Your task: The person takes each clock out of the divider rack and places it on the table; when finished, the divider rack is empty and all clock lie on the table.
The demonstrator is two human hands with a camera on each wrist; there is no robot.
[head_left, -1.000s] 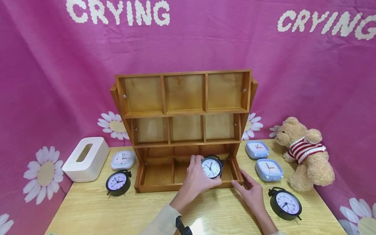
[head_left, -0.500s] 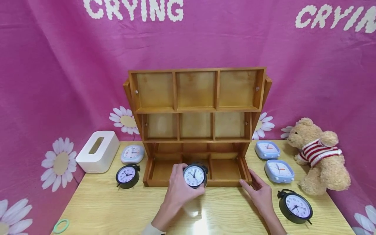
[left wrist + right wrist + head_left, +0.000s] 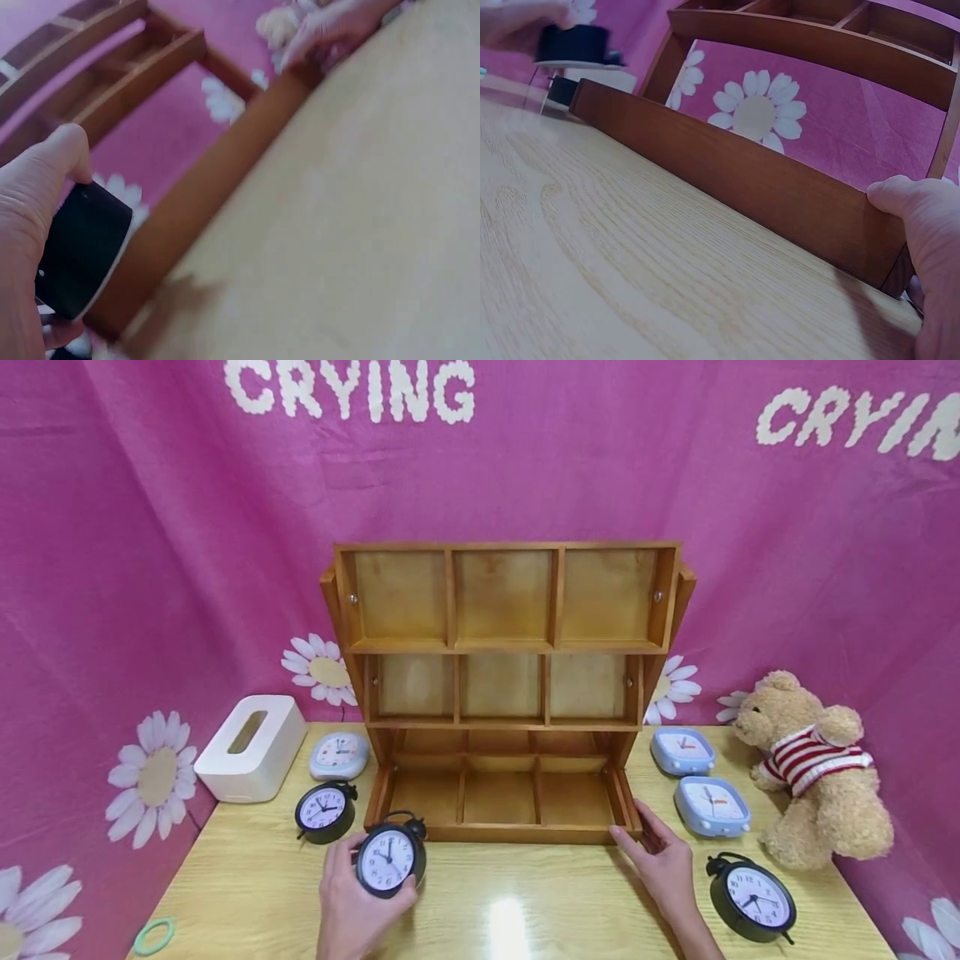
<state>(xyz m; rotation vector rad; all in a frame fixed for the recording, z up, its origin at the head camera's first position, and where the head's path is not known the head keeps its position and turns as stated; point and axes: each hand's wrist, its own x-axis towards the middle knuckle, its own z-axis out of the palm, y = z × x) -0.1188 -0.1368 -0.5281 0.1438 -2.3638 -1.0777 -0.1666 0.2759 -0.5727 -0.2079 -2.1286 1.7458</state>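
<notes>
A round black alarm clock (image 3: 387, 861) with a white dial is held in my left hand (image 3: 352, 893), thumb at its lower edge and fingers on the far side. The head view has it in front of the lower left corner of a three-tier wooden shelf (image 3: 510, 833). In the left wrist view the clock's black side (image 3: 86, 247) shows between thumb and fingers. My right hand (image 3: 666, 868) grips the shelf's front right corner. Its thumb (image 3: 892, 195) lies on the front board's top edge in the right wrist view, with the other fingers along the shelf's side.
Left of the shelf are another black alarm clock (image 3: 326, 812), a pale blue clock (image 3: 339, 755), a white tissue box (image 3: 251, 752) and a green ring (image 3: 153, 936). On the right stand two blue clocks (image 3: 683, 751), a black alarm clock (image 3: 752, 897) and a teddy bear (image 3: 813, 777).
My left hand has carried the black alarm clock out of the bottom tier, leftward and toward me. The right hand stays at the shelf's corner; the head view has shifted a little.
</notes>
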